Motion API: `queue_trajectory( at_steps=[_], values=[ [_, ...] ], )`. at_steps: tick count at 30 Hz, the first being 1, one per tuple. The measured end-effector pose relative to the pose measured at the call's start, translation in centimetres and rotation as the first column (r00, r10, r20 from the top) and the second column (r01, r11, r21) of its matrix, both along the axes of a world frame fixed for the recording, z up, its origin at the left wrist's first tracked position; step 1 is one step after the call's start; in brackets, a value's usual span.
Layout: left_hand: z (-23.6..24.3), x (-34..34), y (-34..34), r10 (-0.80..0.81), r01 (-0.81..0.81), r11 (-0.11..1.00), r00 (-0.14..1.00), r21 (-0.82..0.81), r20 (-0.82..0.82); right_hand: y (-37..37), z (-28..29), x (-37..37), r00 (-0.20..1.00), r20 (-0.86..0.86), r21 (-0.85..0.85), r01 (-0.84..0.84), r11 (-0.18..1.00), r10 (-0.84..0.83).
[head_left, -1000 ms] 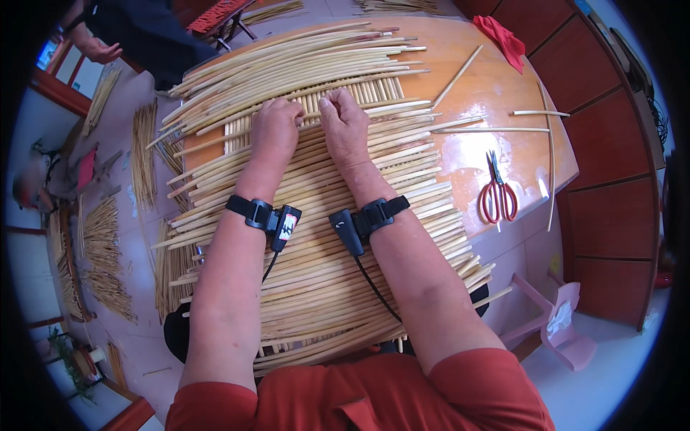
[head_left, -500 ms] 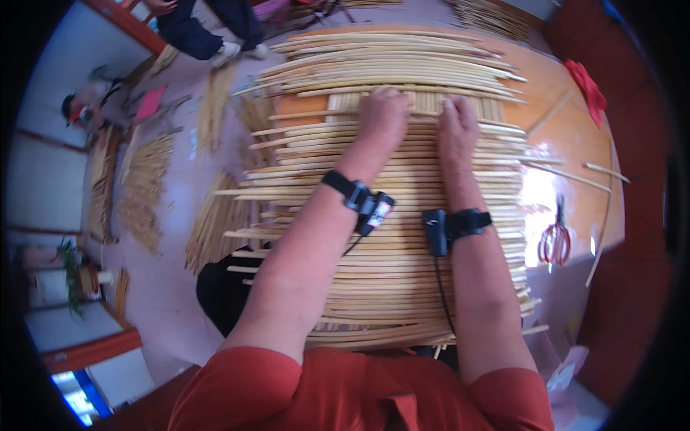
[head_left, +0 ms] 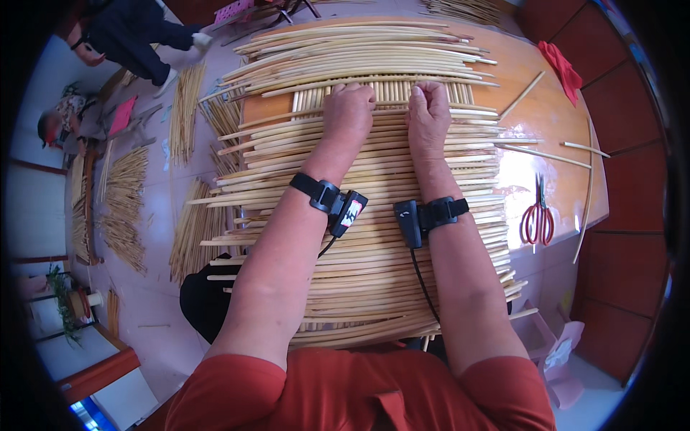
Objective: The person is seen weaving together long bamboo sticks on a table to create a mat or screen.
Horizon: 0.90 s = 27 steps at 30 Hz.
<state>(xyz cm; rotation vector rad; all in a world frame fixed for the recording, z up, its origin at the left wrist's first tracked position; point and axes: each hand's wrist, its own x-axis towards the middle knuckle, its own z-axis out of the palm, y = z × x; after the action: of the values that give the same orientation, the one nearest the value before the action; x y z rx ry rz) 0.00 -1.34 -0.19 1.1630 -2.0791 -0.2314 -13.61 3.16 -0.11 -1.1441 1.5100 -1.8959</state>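
In the head view, the left hand (head_left: 349, 113) and right hand (head_left: 429, 113), nearly together a second ago, now stand wider apart along a pale stick (head_left: 471, 108) beside the crosswise slats (head_left: 392, 90), spanning more of it. Both hands are curled; hidden fingertips leave any pinch impossible to tell. The person (head_left: 129, 32) upper left is cut off.

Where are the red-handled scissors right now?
In the head view, the red-handled scissors lie on the right, on the tabletop beside the rows of pale sticks.
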Motion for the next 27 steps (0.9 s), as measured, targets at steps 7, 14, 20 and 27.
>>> queue_trajectory(
  at_steps=[7, 14, 20, 27],
  values=[
    [0.0, 0.1, 0.2, -0.031, 0.040, 0.994, 0.995, 0.097, -0.093, 0.6, 0.8, -0.2, 0.986, -0.151, 0.065, 0.078, 0.995, -0.068],
    [0.3, 0.1, 0.3, 0.002, 0.005, 0.994, 0.998, 0.112, -0.059, 2.7, 2.7, 1.3, 0.752, -0.657, 0.247, 0.281, 0.927, -0.053],
    [-0.1, 0.0, 0.1, -0.007, 0.010, 0.999, 0.996, 0.037, -0.084, 3.5, 2.1, 2.5, 0.688, -0.726, 0.262, 0.270, 0.926, 0.005],
    [-0.3, -0.2, 0.1, -0.005, 0.015, 0.995, 0.995, 0.103, -0.097, 3.4, 1.6, 2.3, 0.652, -0.758, 0.236, 0.280, 0.930, -0.004]
  ],
)
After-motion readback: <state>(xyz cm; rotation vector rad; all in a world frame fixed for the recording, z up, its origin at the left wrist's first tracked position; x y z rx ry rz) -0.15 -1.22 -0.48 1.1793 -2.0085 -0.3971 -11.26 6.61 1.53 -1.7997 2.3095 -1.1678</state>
